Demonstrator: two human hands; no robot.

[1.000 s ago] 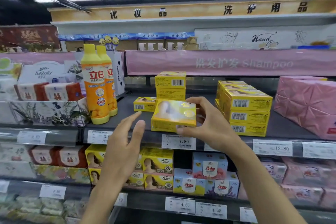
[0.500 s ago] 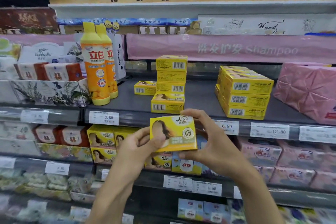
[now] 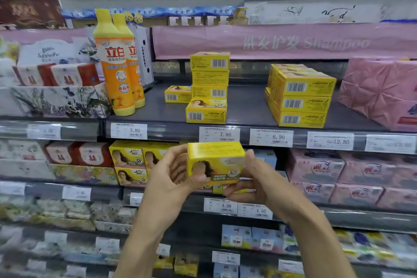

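1. The yellow box (image 3: pixel 215 162) is held in the air between both hands, in front of the shelves and just below the price rail of the upper shelf (image 3: pixel 248 108).
2. The left hand (image 3: pixel 169 178) is curled round the left end of the box, and its thumb is laid on the printed front face.
3. The right hand (image 3: pixel 259 184) is closed on the right end, with fingers tucked under the lower edge.
4. The box is judged to be light and fairly stiff, being made of thin printed card. Its wide faces could be dented if they are squeezed hard.
5. The surface looks glossy, so a little slipping is to be expected.
6. The grip is best taken at the short ends and edges, where the card is stiffest.
7. Similar boxes are seen in a stack (image 3: pixel 208 79) on the upper shelf, so this one can probably be laid flat.
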